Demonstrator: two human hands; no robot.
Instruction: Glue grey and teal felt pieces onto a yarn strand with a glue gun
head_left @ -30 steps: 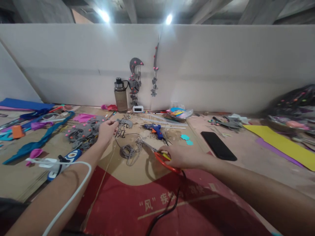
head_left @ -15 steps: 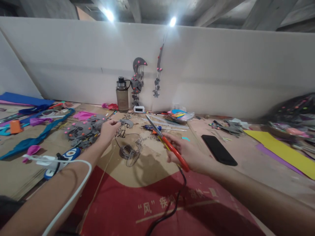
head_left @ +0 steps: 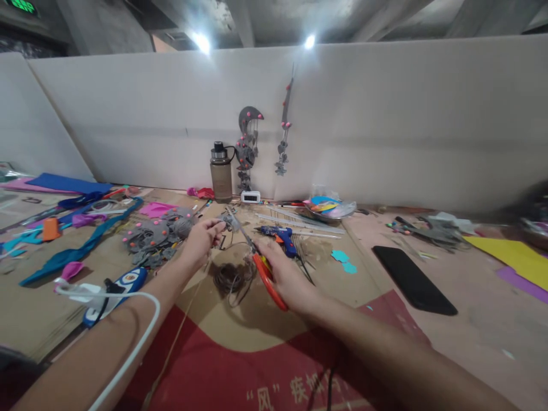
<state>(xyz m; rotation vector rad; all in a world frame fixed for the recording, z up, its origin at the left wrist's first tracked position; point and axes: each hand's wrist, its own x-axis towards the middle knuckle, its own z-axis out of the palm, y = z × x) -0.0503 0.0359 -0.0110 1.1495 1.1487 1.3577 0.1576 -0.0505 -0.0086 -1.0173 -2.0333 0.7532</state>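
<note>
My left hand (head_left: pixel 206 238) is closed in a pinch on a small grey felt cut-out (head_left: pixel 232 221), which sticks out past the fingertips. Scissors with red handles (head_left: pixel 269 282) are in my right hand (head_left: pixel 287 273), their blades pointing up and left beside the cut-out. Whether the blades touch it I cannot make out. Below and between the hands lies a loose coil of grey-brown cord (head_left: pixel 228 278). A blue and orange glue gun (head_left: pixel 287 238) rests just beyond my right hand. Left of my left hand is a pile of grey felt pieces with pink dots (head_left: pixel 156 233).
A bottle (head_left: pixel 221 177) and a small white digital clock (head_left: pixel 250 197) stand by the white partition (head_left: pixel 377 114). Right of my hand lie a black phone (head_left: pixel 413 279) and turquoise scraps (head_left: pixel 343 260). A white cable (head_left: pixel 156 311) crosses my left forearm.
My right hand has brought the scissors left, close to the felt piece in my left hand. The view has shifted, uncovering the glue gun and the turquoise scraps.
</note>
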